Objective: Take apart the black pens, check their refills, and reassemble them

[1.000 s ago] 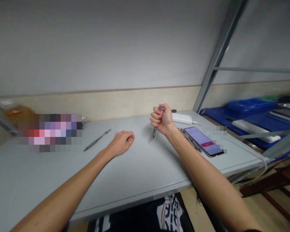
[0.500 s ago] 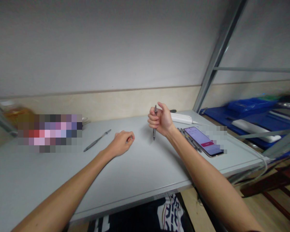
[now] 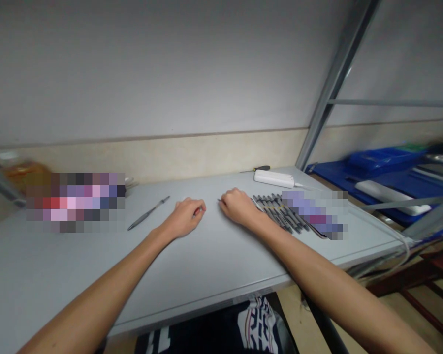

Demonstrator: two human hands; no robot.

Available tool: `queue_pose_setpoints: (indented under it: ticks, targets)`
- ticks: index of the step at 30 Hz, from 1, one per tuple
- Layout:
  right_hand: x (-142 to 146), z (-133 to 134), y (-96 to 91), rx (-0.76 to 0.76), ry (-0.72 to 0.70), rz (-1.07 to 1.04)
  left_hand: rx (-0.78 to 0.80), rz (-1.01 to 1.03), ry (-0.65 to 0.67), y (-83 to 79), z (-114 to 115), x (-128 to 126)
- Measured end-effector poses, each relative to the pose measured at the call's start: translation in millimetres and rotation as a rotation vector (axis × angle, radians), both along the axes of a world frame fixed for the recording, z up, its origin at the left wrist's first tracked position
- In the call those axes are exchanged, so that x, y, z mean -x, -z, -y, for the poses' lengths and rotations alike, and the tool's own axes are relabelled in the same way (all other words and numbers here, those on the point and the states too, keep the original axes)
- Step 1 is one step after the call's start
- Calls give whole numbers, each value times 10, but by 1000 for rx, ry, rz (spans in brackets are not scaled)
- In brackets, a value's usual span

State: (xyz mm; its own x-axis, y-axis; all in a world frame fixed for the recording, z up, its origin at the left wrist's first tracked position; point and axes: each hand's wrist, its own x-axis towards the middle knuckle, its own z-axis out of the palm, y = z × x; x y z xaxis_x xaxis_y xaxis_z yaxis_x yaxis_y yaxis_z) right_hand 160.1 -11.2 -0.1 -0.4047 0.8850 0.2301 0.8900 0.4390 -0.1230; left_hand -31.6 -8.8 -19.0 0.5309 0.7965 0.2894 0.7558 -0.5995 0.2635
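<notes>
Pen (image 3: 220, 200) is no more upright: the right hand (image 3: 238, 206) has come down onto the desk (image 3: 206, 260), fingers closed around it, just beside the row of pens (image 3: 280, 212). The left hand (image 3: 186, 217) stays in a fist, pinching a small grey piece (image 3: 200, 210).

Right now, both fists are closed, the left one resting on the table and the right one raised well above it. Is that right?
No: in the head view the right hand rests on the table too, close to the left hand. Both are closed, as stated.
</notes>
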Motion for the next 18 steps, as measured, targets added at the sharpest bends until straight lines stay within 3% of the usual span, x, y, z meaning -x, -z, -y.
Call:
queue_pose_setpoints:
  ticks: [5,9,14,18]
  targets:
    - [-48,-54,29,-104,149,159,3,-5,-6,-7,13,-3]
    - [-251,-136,-49,-43,198,212,21,-15,-11,-13,21,0]
    - [-520,-204,-113,4,279,147,36,-39,-24,-15,26,5]
    - [-531,-208,-87,3,288,59,-35,-133,-105,-86,37,48]
